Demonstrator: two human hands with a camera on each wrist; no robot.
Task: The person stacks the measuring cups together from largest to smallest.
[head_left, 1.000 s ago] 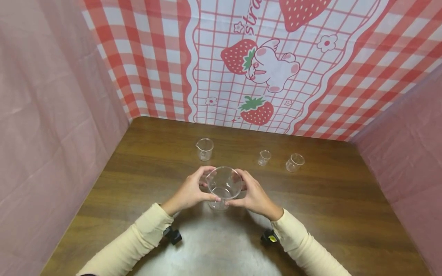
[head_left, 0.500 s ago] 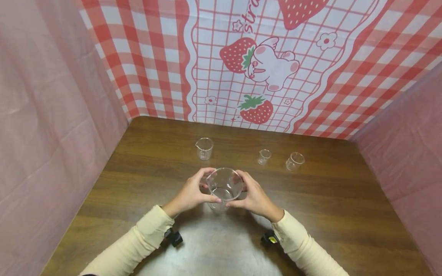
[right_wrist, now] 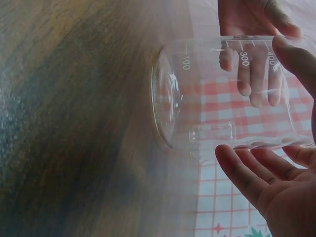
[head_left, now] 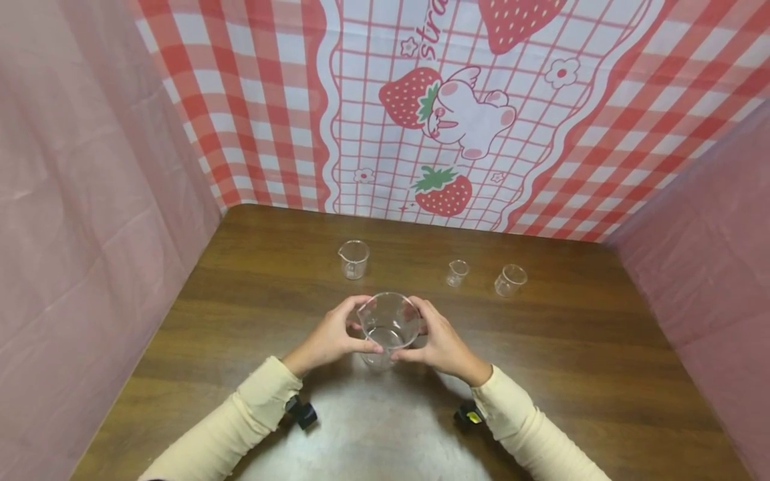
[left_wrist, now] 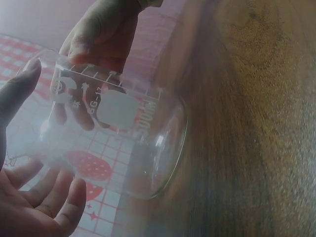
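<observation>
While left hand (head_left: pixel 331 339) and right hand (head_left: pixel 443 342) keep fingers (left_wrist: pixel 73 201) half-curled round the large beaker (left_wrist: pixel 118 108) | hold — visibly unchanged

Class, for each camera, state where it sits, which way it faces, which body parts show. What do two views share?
Head: worn on the head, facing forward and down at the large clear glass beaker; left hand, right hand and cream fabric sleeves show.
Left wrist: on that wrist, facing the beaker; both hands show.
Right wrist: on that wrist, facing the beaker; both hands show.
Wrist views share the beaker and brown wooden table.
</observation>
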